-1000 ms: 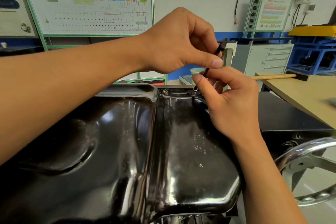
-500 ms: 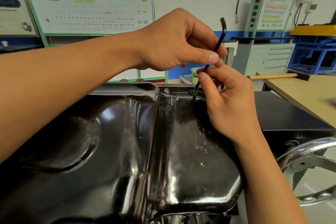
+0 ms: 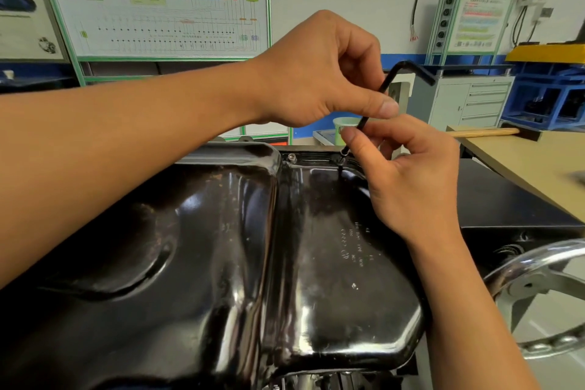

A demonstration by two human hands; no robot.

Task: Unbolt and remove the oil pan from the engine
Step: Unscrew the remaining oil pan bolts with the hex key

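A glossy black oil pan (image 3: 196, 250) fills the lower view, bottom side up on the engine. A black L-shaped hex key (image 3: 387, 81) stands with its tip in a bolt (image 3: 343, 152) on the pan's far flange. My left hand (image 3: 323, 73) pinches the key's shaft between thumb and fingers. Just below it, my right hand (image 3: 408, 174) pinches the lower shaft with thumb and forefinger. A second bolt (image 3: 291, 157) sits on the flange to the left.
A chrome handwheel (image 3: 538, 291) sticks out at the lower right. A tan workbench (image 3: 538, 161) with a wooden-handled hammer (image 3: 487, 133) stands to the right. Diagram boards (image 3: 164, 3), a grey cabinet (image 3: 468, 101) and a green cup (image 3: 346, 125) lie beyond the engine.
The hex key's short arm has swung round from pointing away to pointing right, as both hands twirl the shaft in the bolt. The hands stay in place.
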